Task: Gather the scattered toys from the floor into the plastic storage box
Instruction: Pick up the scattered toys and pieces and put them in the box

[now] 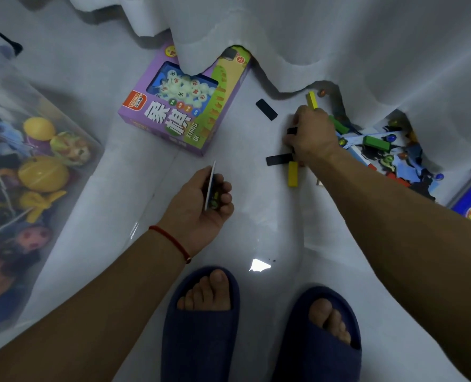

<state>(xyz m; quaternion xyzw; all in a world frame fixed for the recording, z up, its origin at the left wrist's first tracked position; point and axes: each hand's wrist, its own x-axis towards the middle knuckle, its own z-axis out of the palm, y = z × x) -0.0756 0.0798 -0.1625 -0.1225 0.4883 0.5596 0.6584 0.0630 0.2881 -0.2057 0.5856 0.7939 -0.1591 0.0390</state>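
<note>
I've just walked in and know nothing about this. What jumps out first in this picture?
The bright purple game box on the pale floor at centre, half under a white curtain. To its right, the right hand reaches into scattered coloured blocks, while the left hand holds a thin card. At far left stands a clear storage box full of toys.

The left hand [201,197] is held palm up above the floor, forearm reaching forward, fingers curled round a thin white-edged flat card [211,186] standing on edge in the palm. The right arm stretches farther forward; the right hand [309,136], knuckles up, grips several small black, yellow and green rectangular blocks [311,99].
</note>
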